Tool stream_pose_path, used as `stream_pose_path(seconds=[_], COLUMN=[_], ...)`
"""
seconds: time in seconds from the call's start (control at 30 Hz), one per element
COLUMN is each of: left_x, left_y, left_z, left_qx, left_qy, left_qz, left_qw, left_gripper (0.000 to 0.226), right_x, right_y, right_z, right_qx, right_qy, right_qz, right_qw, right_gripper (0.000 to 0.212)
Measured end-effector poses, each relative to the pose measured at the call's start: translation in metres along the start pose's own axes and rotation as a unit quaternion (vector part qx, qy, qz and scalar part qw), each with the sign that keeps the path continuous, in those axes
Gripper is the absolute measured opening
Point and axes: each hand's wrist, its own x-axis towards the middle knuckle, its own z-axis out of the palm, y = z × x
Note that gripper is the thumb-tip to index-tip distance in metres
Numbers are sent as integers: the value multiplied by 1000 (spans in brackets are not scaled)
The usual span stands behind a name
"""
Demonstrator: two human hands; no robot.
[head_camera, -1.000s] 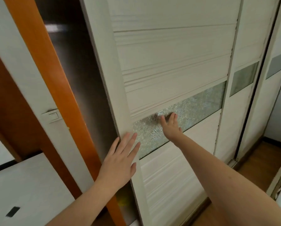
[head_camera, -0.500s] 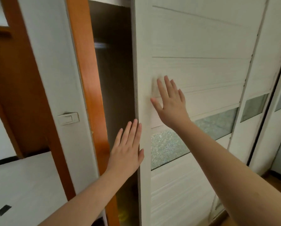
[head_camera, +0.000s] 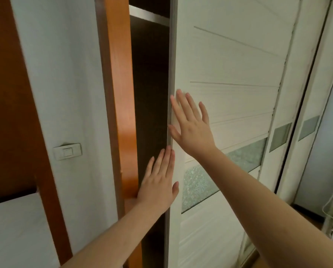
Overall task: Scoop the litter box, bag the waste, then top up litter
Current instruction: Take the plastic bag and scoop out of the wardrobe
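Both palms flat, fingers spread, gripping nothing: left hand (head_camera: 159, 187) low at frame centre on the sliding door (head_camera: 229, 70) edge, right hand (head_camera: 192, 124) above it on the panel. Dark closet gap (head_camera: 151, 84) left of centre. Litter box nowhere in view.

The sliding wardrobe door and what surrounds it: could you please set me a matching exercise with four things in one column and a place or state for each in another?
Things:
1. left hand
2. right hand
3. light switch
4. frosted glass strip

Places or states:
A. on the white wall left of the orange frame
B. flat on the sliding door's upper white panel, fingers spread
C. set as a band across the door, lower than the right hand
D. open, at the door's left edge, beside the dark gap

Pairs: 1-D, 2-B, 3-A, 4-C
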Motion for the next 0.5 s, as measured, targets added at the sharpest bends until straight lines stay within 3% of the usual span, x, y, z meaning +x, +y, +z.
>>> stream_pose_path(seconds=[0.5], left_x=[18], left_y=[0], left_z=[12], left_qx=[-37], left_qy=[-8], left_qz=[52], left_qw=[998], left_gripper=[93], right_x=[-2], right_y=[20], right_z=[7], right_qx=[-69], right_qy=[-6], right_qz=[18], right_qw=[997], right_gripper=[69])
